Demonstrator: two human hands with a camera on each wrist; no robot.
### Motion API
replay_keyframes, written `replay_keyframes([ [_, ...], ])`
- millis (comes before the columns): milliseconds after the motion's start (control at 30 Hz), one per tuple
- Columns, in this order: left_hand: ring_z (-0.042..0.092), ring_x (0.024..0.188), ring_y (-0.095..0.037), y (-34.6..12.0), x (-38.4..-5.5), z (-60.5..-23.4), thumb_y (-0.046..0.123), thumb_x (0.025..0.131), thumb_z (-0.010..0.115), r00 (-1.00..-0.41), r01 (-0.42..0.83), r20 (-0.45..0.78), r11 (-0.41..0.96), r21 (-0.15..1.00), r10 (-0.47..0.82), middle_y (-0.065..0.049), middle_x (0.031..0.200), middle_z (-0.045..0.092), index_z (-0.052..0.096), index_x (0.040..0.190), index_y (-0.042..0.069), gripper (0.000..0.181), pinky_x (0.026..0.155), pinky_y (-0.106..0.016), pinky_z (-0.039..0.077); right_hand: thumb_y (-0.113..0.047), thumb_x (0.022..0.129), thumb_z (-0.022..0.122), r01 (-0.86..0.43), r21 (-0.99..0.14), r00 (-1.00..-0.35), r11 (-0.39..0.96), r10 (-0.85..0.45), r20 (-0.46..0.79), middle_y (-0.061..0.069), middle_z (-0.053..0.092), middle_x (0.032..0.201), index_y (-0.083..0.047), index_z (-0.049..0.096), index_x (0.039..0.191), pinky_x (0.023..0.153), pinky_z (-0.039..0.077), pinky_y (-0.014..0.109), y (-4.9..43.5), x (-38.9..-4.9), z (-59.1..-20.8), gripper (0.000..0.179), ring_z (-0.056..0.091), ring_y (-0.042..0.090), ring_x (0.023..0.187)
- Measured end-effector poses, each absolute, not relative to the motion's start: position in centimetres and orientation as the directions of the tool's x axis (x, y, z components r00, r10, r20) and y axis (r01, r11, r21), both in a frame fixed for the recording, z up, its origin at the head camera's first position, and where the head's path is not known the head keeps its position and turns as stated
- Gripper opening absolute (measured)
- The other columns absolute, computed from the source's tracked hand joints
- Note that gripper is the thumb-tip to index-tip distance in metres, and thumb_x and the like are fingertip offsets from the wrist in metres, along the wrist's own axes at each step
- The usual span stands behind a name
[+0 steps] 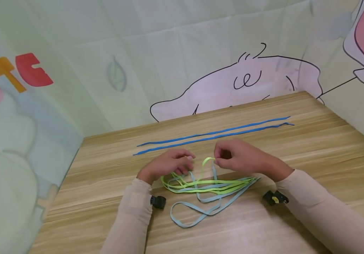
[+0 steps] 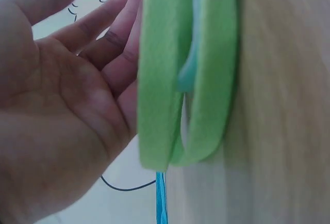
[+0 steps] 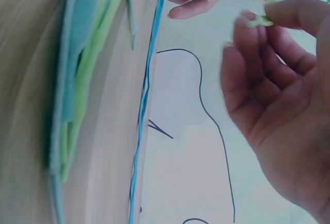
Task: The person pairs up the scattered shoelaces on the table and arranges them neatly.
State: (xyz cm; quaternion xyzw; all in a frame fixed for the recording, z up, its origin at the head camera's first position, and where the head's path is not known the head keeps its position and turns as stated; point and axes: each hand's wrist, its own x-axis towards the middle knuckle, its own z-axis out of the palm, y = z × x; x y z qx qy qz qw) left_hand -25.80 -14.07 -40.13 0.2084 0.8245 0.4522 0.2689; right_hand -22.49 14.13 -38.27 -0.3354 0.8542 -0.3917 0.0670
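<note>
A yellow-green shoelace (image 1: 232, 183) lies bundled with a pale blue shoelace (image 1: 182, 203) on the table in the head view. Thumb and fingertips of my right hand (image 1: 240, 155) pinch one end of the yellow-green lace, lifted above the pile; the right wrist view shows its tip (image 3: 260, 22) between them. My left hand (image 1: 169, 164) hovers at the bundle's left end, fingers loosely bent. In the left wrist view, looped green lace (image 2: 157, 80) passes in front of that hand's fingertips, hiding part of them.
Two blue shoelaces (image 1: 213, 137) lie straight, side by side, beyond the hands. The wooden table (image 1: 102, 169) meets a printed cloth backdrop (image 1: 131, 60) behind and at both sides. Small black devices (image 1: 159, 202) sit at both wrists.
</note>
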Motion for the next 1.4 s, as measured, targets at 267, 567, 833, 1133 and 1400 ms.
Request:
replay_keyframes([
  [267,0.067,0.097,-0.024,-13.9,-25.6,-40.0,0.031,0.104,0.056,-0.690,0.169,-0.225,0.456,0.874,0.688,-0.005,0.111,0.070,0.064,0.128,0.012,0.032,0.087,-0.039,0.055,-0.008,0.094,0.069,-0.598,-0.712,-0.775,0.369,-0.493,0.395,-0.004,0.061,0.079,-0.016,0.062,0.090,0.060,0.050,0.032,14.3,-22.0,-37.4,0.011,0.057,0.016,0.070],
  [567,0.071,0.098,-0.024,-14.2,-25.6,-40.1,0.028,0.105,0.055,-0.656,0.174,-0.179,0.378,0.909,0.733,-0.008,0.099,0.075,0.072,0.118,0.005,0.031,0.093,-0.039,0.052,-0.003,0.092,0.069,-0.649,-0.696,-0.761,0.307,-0.277,0.587,-0.003,0.059,0.075,-0.011,0.063,0.090,0.056,0.045,0.029,14.4,-22.2,-37.4,0.010,0.054,0.017,0.065],
  [833,0.068,0.086,-0.027,-14.8,-25.9,-40.2,0.027,0.105,0.054,-0.691,0.206,-0.149,0.391,0.897,0.707,-0.010,0.084,0.069,0.073,0.109,0.003,0.031,0.085,-0.040,0.054,-0.001,0.094,0.066,-0.644,-0.730,-0.761,0.228,-0.097,0.641,0.003,0.060,0.076,-0.005,0.062,0.091,0.053,0.044,0.026,14.6,-22.3,-37.4,0.007,0.053,0.019,0.062],
  [1133,0.069,0.090,-0.030,-15.6,-26.2,-40.2,0.029,0.104,0.056,-0.731,0.172,-0.133,0.369,0.913,0.670,-0.012,0.086,0.067,0.069,0.109,0.000,0.032,0.090,-0.040,0.051,-0.006,0.098,0.063,-0.619,-0.768,-0.764,0.166,0.098,0.637,0.008,0.057,0.072,0.001,0.061,0.095,0.055,0.047,0.025,15.2,-22.6,-37.3,0.008,0.053,0.020,0.062],
  [1400,0.066,0.085,-0.027,-16.2,-26.5,-40.3,0.021,0.105,0.053,-0.735,0.136,-0.091,0.277,0.951,0.672,-0.013,0.087,0.066,0.062,0.105,-0.012,0.035,0.089,-0.039,0.053,-0.005,0.099,0.059,-0.624,-0.765,-0.741,0.158,0.190,0.644,0.010,0.060,0.078,0.004,0.058,0.097,0.055,0.048,0.024,15.4,-23.0,-37.4,0.009,0.053,0.018,0.060],
])
